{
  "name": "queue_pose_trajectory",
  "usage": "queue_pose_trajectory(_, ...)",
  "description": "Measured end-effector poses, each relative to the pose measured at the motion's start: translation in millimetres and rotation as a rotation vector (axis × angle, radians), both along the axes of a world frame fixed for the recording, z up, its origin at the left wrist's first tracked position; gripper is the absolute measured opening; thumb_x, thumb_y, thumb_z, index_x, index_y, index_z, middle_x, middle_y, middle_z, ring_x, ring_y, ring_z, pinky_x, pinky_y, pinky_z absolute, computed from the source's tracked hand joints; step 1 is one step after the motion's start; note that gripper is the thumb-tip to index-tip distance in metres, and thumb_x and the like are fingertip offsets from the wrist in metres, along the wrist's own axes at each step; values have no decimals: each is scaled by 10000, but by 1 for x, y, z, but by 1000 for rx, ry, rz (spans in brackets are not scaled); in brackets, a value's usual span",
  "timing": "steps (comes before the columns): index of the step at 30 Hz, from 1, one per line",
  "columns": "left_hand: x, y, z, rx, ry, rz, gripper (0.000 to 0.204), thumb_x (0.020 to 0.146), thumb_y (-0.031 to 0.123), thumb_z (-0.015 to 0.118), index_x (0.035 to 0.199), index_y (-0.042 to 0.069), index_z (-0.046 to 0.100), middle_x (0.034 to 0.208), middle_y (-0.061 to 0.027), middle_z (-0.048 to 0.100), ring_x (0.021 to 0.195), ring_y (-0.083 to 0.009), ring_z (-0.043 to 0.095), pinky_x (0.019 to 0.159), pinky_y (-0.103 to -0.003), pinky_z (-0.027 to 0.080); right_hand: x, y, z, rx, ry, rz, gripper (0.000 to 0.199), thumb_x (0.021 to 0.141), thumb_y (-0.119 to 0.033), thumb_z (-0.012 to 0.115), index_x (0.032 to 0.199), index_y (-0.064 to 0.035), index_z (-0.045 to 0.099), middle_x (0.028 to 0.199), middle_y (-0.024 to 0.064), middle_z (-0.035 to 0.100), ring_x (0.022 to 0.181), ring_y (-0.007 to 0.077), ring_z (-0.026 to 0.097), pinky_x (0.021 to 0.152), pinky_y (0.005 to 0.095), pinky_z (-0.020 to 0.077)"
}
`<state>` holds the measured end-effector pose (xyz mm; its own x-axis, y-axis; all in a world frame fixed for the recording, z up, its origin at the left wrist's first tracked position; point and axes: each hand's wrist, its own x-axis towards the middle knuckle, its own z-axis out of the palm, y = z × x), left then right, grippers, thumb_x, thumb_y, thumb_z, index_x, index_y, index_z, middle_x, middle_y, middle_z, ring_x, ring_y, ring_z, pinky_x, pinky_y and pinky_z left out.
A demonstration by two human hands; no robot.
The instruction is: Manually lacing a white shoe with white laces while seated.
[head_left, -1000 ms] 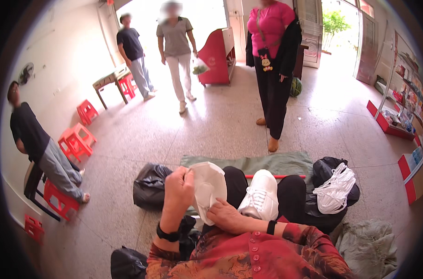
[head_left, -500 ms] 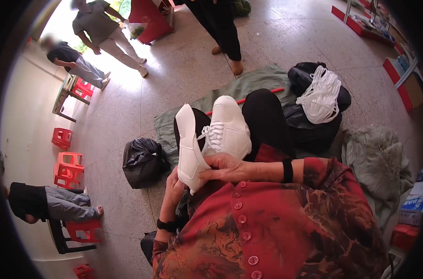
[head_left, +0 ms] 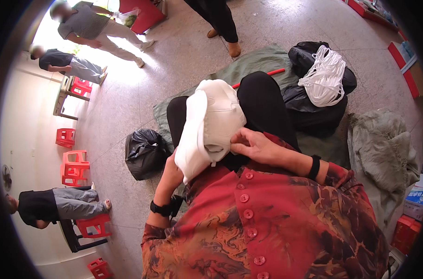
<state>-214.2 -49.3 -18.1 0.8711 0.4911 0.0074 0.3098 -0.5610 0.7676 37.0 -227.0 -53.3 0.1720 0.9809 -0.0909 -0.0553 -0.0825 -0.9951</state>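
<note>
Two white pieces of footwear occupy the seated person's lap: a curved shoe upper (head_left: 193, 132), which stands on edge before the left knee, and a white shoe (head_left: 224, 111), just to its right, toe end pointing away from the body, between the black-trousered knees (head_left: 266, 102). The left hand (head_left: 172, 168), partly hidden behind the upper, grasps its near end. The right hand (head_left: 252, 144) has thumb and forefinger drawn together at the near right edge of the shoe; whether anything is pinched between them cannot be told. Each wrist bears a black band (head_left: 315, 167). Beneath and beyond the legs, a green cloth (head_left: 272, 56) covers part of the floor (head_left: 183, 56), with a red rod (head_left: 274, 72) lying across it. To the left rests a knotted black bag (head_left: 145, 160); to the right, a bundle of white cord (head_left: 324, 79) lies on black plastic (head_left: 316, 111), with a crumpled grey-green sack (head_left: 381, 149) nearer the body.
</note>
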Motion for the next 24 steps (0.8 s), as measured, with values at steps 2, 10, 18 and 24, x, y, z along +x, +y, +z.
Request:
queue_pose_trajectory(2,0,-7,-4,136,130,-23,530,828,181,724,1295,7,543,1213,-186,633,1074,-293,664,885,-344,519,11,11,2,-29,280,44,280,964,-239,598,1122,-8,578,962,66,651,909,141,626,776,287,487)
queue_pose_trajectory(10,65,0,32,180,48,319,336,901,50,472,1231,-9,456,874,-294,653,868,-493,631,725,-540,507,51,35,27,36,30,-132,405,1017,-261,514,1306,19,463,1215,138,581,1117,221,595,990,355,458)
queue_pose_trajectory(18,82,-30,66,-66,151,133,375,942,223,596,1217,-4,478,750,-216,651,658,-345,660,609,-447,522,35,55,26,188,-832,-88,965,774,-486,742,1456,31,295,1471,375,271,1381,521,252,1158,526,197)
queue_pose_trajectory(24,-62,67,-149,-494,459,639,316,928,285,625,1103,23,653,824,-130,708,748,-230,687,731,-361,549,35,41,47,227,-763,-39,966,772,-492,736,1462,24,299,1485,381,235,1413,506,202,1179,496,158)
